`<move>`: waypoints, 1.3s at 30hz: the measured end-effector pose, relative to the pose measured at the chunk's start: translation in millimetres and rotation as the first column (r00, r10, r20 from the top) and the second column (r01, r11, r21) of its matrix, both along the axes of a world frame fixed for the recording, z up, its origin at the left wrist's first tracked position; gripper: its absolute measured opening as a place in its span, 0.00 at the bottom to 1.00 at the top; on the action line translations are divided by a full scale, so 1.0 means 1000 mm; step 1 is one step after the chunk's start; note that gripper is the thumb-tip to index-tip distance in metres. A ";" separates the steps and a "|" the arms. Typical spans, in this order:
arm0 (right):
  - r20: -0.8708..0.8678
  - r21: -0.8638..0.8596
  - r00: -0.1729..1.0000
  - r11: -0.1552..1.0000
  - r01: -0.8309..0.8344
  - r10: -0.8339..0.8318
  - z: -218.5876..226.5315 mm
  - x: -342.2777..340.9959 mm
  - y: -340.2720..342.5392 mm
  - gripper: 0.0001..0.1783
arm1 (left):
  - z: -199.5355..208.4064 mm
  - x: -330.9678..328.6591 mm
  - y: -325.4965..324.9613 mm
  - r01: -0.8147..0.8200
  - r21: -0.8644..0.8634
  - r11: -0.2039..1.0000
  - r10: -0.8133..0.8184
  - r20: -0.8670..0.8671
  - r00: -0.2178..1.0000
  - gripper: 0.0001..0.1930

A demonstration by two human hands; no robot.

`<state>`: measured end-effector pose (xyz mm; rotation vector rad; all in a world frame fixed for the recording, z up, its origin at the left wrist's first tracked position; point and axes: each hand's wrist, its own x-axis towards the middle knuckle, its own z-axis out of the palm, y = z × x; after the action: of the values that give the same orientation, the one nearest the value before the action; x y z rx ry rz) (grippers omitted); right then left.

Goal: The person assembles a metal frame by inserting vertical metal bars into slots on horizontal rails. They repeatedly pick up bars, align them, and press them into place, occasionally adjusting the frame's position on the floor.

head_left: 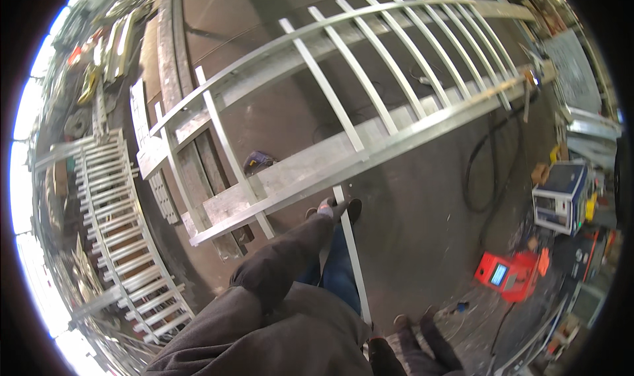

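My left arm, in a dark sleeve, reaches forward over my legs. My left hand (325, 208), small and partly dark, is closed at the upper end of a narrow pale metal bar (352, 250). The bar runs back along my right leg toward my body. Near its lower end, a dark shape that may be my right sleeve shows at the bottom edge; the right hand's fingers are hidden. Just ahead lies a large ladder-like metal frame (317, 175) with two long curved-looking rails and several crossbars, apart from the bar.
A second railing-like frame (125, 237) lies at left beside stacked metal stock. A red machine with a small screen (508, 275) and a blue-and-white box unit (561, 198) stand at right. Dark cables (470, 178) cross the floor. A co-worker's legs (426, 343) show lower right.
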<state>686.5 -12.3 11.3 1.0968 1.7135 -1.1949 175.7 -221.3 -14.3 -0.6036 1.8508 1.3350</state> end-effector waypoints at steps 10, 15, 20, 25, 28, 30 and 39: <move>0.164 0.131 0.940 0.938 -0.320 0.298 -0.005 -0.022 -0.089 0.32 | -0.054 -0.028 -0.030 -0.181 0.131 0.975 0.160 0.152 0.975 0.17; 0.267 0.129 0.891 0.903 -0.410 0.367 0.000 -0.024 -0.091 0.35 | -0.058 -0.017 -0.036 -0.226 0.096 0.969 0.220 0.067 0.973 0.16; 0.372 0.174 0.855 0.878 -0.446 0.361 -0.024 -0.024 -0.046 0.32 | -0.086 -0.015 -0.030 -0.306 0.070 0.949 0.303 0.047 0.952 0.16; 0.120 0.346 0.869 0.800 -0.490 0.480 -0.022 -0.058 0.043 0.23 | -0.054 -0.012 -0.009 -0.107 -0.432 0.895 -0.014 -0.267 0.964 0.29; 0.065 0.306 0.847 0.797 -0.520 0.527 -0.020 -0.095 0.076 0.22 | -0.004 -0.017 -0.008 -0.256 -0.687 0.680 -0.448 -0.666 0.596 0.36; 0.041 0.268 0.826 0.790 -0.552 0.563 -0.021 -0.119 0.076 0.22 | 0.017 -0.041 -0.011 -0.029 -0.794 0.607 -0.557 -0.451 0.697 0.41; 0.003 0.262 0.722 0.696 -0.668 0.692 -0.035 -0.181 0.065 0.28 | 0.012 -0.077 -0.013 0.232 -0.785 0.575 -0.572 -0.183 0.800 0.34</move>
<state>506.0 52.7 -23.4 0.4265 2.1184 -0.5648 98.7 -234.7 -2.1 -0.2066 2.7071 0.3462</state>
